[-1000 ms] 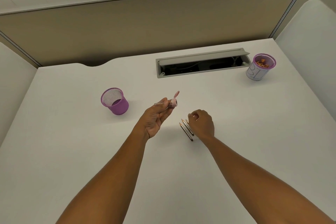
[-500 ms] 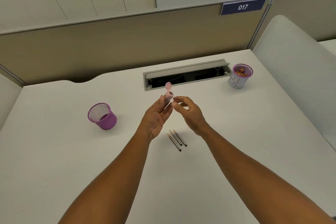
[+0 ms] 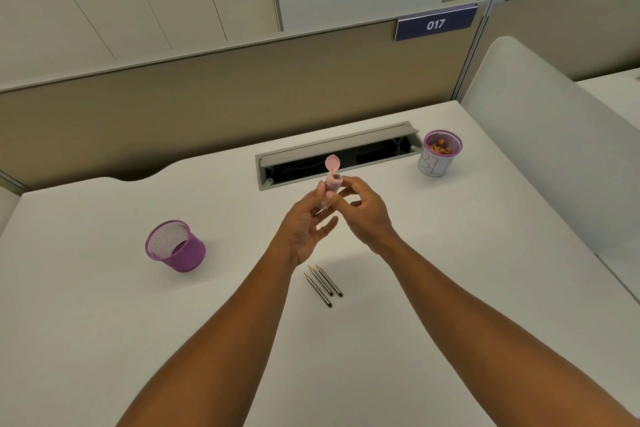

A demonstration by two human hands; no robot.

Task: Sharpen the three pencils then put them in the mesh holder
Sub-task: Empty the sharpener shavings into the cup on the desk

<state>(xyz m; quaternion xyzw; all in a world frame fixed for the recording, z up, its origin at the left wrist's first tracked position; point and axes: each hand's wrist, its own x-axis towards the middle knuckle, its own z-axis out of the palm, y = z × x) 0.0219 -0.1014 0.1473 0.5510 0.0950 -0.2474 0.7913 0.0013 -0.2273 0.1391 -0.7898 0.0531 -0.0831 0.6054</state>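
Head view, step: preparing to sharpen; my left hand (image 3: 304,232) grips the pink sharpener (image 3: 333,182), lid flipped up; right hand (image 3: 363,215) fingers (image 3: 331,197) pinch its body.
Pencils (image 3: 323,284): three lying on bench (image 3: 450,270), near me, none sharpened yet, I judge.
Next: free right hand, pick one pencil, seat its tip.
Mesh holder (image 3: 175,246): left, well apart.
Room: beige partition, sign 017 (image 3: 435,23); cup of shavings (image 3: 440,153) far right.
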